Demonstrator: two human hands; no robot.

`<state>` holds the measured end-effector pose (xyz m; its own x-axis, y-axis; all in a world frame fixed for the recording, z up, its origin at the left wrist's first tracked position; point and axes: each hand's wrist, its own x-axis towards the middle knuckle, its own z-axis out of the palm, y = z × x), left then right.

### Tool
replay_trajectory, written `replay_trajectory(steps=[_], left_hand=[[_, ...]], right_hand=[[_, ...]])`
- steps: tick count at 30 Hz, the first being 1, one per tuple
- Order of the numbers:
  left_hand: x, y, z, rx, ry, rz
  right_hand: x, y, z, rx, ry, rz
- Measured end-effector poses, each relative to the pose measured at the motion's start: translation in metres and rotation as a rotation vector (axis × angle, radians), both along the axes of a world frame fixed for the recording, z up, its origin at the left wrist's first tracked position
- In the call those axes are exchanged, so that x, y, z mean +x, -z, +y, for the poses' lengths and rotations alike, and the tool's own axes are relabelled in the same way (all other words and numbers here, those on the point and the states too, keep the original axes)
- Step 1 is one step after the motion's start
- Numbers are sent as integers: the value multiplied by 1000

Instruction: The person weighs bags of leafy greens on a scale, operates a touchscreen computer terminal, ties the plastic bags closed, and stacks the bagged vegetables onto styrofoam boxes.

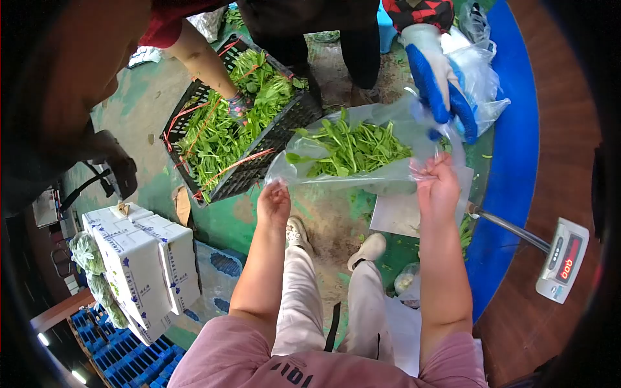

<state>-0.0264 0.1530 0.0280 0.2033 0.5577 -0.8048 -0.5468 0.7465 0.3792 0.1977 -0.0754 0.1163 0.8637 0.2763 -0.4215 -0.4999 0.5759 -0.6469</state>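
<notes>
While the left hand (pixel 274 202) and right hand (pixel 438 176) stretch forward, closed fingers (pixel 277 188) pinch the plastic bag (pixel 293 172) by its edge

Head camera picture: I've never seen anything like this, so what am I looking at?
There's no robot, just a person working bare-handed. This one picture comes from a camera on that person's head, looking forward and down. The left hand and right hand hold a clear bag with leafy greens inside. Someone's blue-and-white glove is near the bag's right end. Another gloved hand reaches into a crate with more greens. White boxes stand at left; the floor is green; at right, a scale shows red digits.
</notes>
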Motion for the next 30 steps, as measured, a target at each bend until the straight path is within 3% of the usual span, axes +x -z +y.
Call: replay_trajectory(steps=[3,9,12,13,16,19,20,22,26,30], left_hand=[[-1,-2,-2,-70,-8,-14],[-7,8,-10,-161,-94,-345],[-14,15,-13,-118,42,-421],[-10,12,-13,-154,5,-259],[-5,0,-13,-175,98,-177],[-4,-4,-14,-123,168,-153],[-2,-9,-16,-85,193,-147],[-1,-12,-16,-83,189,-142],[0,-13,-15,-33,193,-204],[13,-38,-16,65,105,-214]], right_hand=[[-8,10,-11,44,11,55],[-28,34,-36,67,-21,184],[-31,37,-40,118,-38,186],[-32,37,-42,142,-47,180],[-31,26,-36,139,39,237],[-27,36,-40,398,-108,42],[-27,35,-40,242,-26,123],[-27,-16,-14,-73,138,281],[-12,10,-33,117,35,130],[4,-1,-34,169,-14,108]])
